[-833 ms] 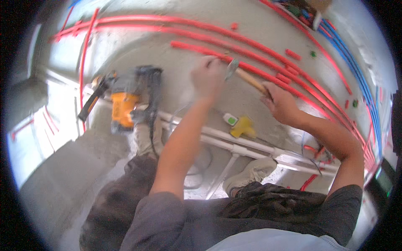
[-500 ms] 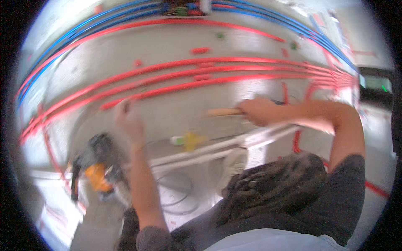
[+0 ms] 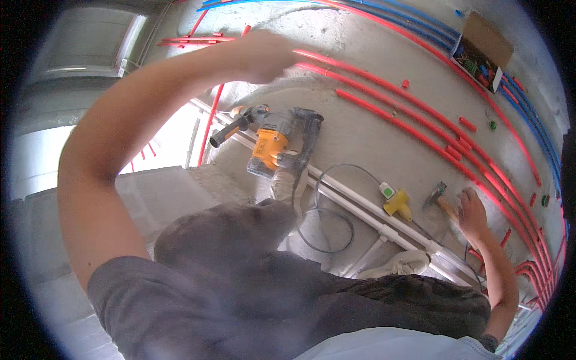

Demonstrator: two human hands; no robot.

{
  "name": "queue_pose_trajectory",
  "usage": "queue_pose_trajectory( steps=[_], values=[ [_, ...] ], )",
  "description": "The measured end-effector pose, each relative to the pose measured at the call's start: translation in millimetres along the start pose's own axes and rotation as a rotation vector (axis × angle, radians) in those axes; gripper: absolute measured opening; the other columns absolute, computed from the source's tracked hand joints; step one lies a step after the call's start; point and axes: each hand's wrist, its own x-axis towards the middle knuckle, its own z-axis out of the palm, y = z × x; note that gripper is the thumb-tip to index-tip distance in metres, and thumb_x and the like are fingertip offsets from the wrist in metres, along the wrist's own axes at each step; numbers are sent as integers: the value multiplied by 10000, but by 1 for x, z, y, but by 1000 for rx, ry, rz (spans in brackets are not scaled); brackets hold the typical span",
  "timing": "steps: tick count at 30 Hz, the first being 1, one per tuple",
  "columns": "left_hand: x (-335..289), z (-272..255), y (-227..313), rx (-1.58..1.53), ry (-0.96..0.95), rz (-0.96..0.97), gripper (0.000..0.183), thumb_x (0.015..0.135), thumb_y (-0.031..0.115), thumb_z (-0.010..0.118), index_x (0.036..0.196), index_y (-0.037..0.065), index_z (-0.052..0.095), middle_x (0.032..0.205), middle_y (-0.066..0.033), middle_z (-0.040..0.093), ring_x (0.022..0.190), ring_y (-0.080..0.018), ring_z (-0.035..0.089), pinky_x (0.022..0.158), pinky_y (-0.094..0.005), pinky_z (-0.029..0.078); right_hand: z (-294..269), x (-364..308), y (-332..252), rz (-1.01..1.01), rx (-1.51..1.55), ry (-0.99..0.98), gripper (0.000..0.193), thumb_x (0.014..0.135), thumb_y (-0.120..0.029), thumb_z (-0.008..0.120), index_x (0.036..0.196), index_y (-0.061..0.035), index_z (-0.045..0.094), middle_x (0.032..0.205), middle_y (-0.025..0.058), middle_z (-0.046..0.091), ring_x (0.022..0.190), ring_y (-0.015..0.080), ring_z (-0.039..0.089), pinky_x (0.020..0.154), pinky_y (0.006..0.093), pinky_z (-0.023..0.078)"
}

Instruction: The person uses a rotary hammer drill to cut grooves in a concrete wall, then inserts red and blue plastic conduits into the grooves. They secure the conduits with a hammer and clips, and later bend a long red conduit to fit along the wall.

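Observation:
My left hand [image 3: 273, 57], blurred by motion, is raised above the red pipes [image 3: 378, 90] at the upper left; its fingers cannot be made out. At the right, my right hand [image 3: 473, 213] is beside the wooden handle of a hammer [image 3: 444, 204], its fingertips reaching past the handle rather than round it. The hammer's dark head points up and left. A yellow and grey demolition hammer [image 3: 271, 141] with a black side handle lies on the floor below my left forearm.
White pipes [image 3: 360, 210] run along the floor by my shoes [image 3: 402, 264]. A yellow connector [image 3: 398, 205] with a dark cable [image 3: 318, 198] lies near the hammer. Blue pipes [image 3: 414, 27] and an open cardboard box [image 3: 480, 48] of small parts are at the far side.
The view has swung leftward and turned. My left hand has risen. My right hand, earlier closed round the wooden handle, now has its fingers off it, with the hammer head showing.

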Motion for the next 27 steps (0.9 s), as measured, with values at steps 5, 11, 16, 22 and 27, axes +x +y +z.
queue_pose_trajectory(
  steps=[5,11,16,22,27],
  values=[
    [-89,132,-98,-352,89,-565,390,956,324,678,1186,11,701,1168,-247,722,1096,-423,700,976,-511,537,-26,82,-16,-116,5,134,413,872,-17,737,1260,2,596,1341,226,564,1277,444,576,1074,494,500],
    [-149,372,-113,-569,8,-782,405,925,172,637,1271,-31,690,1258,-293,706,1208,-442,668,1046,-478,532,-70,118,-44,-78,18,-33,399,855,13,742,1230,-11,608,1298,208,580,1228,439,612,1017,503,529],
    [-196,537,-103,-872,-99,-1273,642,925,103,564,1550,-17,479,1418,-377,593,1348,-490,583,1125,-487,487,-54,144,-67,36,92,-208,430,828,21,758,1231,-9,612,1301,207,587,1227,442,613,1015,501,529],
    [-163,591,-65,-1080,21,-1313,373,956,193,685,1250,-19,597,1160,-340,694,1146,-521,664,976,-551,516,-90,145,-116,233,337,-433,342,942,-57,656,1268,19,587,1268,255,576,1060,443,624,934,502,520],
    [-139,596,-60,-1197,88,-1132,221,983,182,677,1128,24,626,1024,-289,704,1014,-508,679,838,-563,511,-209,94,-161,346,115,-678,269,962,-149,702,1154,25,630,995,230,624,900,397,641,827,482,515]
  ],
)
